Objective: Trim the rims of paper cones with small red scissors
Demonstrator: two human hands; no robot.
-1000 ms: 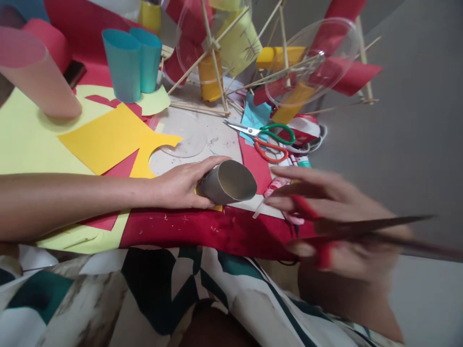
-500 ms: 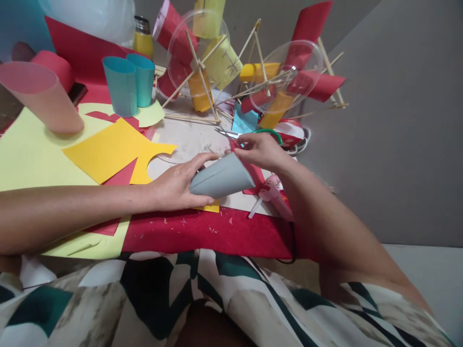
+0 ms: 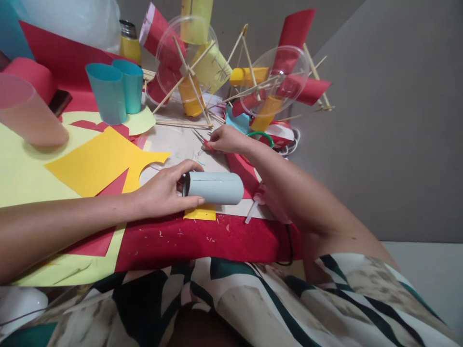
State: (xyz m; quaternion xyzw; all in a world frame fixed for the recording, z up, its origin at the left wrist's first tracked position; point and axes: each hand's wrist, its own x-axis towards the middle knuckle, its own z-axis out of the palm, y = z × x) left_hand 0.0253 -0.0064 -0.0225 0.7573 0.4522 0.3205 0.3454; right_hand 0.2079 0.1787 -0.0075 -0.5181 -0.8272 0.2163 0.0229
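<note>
Surface: red cloth (image 3: 210, 243), strewn with pale snippets, under a white board (image 3: 237, 208). At left, a pale yellow sheet (image 3: 18, 166) and a cut orange-yellow sheet (image 3: 96, 156). Room: plain grey wall (image 3: 398, 120) behind and to the right; translucent white bag (image 3: 79, 24) at far left.

Rear stock: two teal paper tubes (image 3: 106, 96), upright; wooden-stick frames (image 3: 189, 71) with clear plastic discs (image 3: 262, 60) and coloured tubes (image 3: 294, 36).

Writing: dark pen strokes on one pale yellow tube (image 3: 210, 65); I cannot read them. Red-and-white packet (image 3: 281, 134): lettering too small for me.

Grips: I see the left hand (image 3: 168, 190) clamped on one end of a grey-blue paper tube (image 3: 217, 188), which lies sideways, front centre, just behind an orange-yellow scrap (image 3: 200, 213). Right hand (image 3: 227, 140): fingers bunched together at red-handled scissors (image 3: 207, 144); whether they grip, I cannot tell.
</note>
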